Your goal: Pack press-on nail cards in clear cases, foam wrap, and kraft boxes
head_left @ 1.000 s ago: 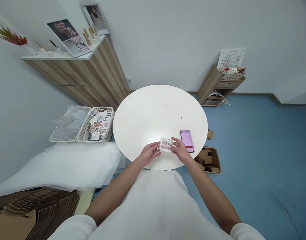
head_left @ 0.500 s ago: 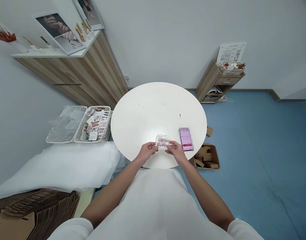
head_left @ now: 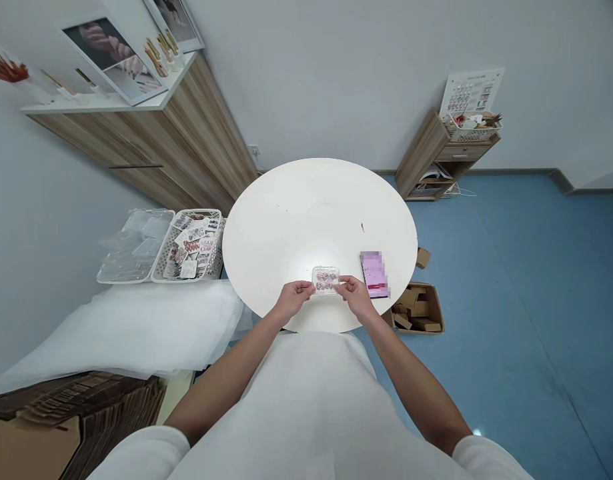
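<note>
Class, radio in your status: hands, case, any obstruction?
Left hand, right hand: holding clear case by opposite ends. Pinkish pieces showing inside. Phone beside right hand, not covering case.

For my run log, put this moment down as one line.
clear case: pinkish pieces inside | left grip: holding left end | right grip: holding right end | phone: on white table, near right grip

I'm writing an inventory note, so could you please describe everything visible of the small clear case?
The small clear case looks like plastic, roughly rectangular, with pinkish pieces inside in two rows. It is over the near part of the white table, its left end held by the left hand, its right end by the right hand. Whether it is latched or touching the table is unclear.
</note>
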Action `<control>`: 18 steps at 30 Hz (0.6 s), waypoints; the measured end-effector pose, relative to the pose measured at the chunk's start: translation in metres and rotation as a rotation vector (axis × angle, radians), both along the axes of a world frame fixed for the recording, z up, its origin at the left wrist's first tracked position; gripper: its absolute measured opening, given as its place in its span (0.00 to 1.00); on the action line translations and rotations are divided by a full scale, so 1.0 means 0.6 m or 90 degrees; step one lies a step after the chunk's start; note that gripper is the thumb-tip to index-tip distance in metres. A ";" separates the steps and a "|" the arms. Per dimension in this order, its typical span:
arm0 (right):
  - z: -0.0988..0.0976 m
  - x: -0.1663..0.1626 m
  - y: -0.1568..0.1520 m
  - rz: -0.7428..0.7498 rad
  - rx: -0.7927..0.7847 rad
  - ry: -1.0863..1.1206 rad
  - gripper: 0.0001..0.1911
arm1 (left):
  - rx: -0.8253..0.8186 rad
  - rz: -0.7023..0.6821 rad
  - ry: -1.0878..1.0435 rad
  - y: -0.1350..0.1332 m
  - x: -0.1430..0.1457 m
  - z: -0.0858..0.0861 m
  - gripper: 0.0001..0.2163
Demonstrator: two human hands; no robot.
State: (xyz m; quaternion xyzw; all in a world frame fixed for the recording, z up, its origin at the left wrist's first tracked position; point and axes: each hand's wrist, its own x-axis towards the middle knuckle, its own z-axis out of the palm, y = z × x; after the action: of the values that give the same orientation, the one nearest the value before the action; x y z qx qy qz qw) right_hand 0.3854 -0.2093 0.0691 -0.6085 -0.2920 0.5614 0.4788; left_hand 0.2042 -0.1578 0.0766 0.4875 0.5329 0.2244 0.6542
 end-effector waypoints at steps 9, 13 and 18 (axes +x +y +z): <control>0.006 -0.001 0.004 0.015 -0.012 0.010 0.22 | 0.175 -0.120 0.086 0.008 -0.021 0.020 0.37; 0.003 -0.008 0.001 0.057 -0.031 0.009 0.24 | 0.289 -0.224 0.163 0.014 -0.036 0.031 0.42; -0.004 -0.022 0.007 0.150 -0.037 -0.004 0.25 | 0.303 -0.249 0.171 0.018 -0.058 0.023 0.35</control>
State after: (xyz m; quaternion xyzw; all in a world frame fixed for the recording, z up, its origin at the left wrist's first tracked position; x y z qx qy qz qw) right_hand 0.3721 -0.2050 0.0665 -0.5854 -0.3463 0.6203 0.3907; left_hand 0.1695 -0.1473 0.0906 0.7448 0.4433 0.1463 0.4768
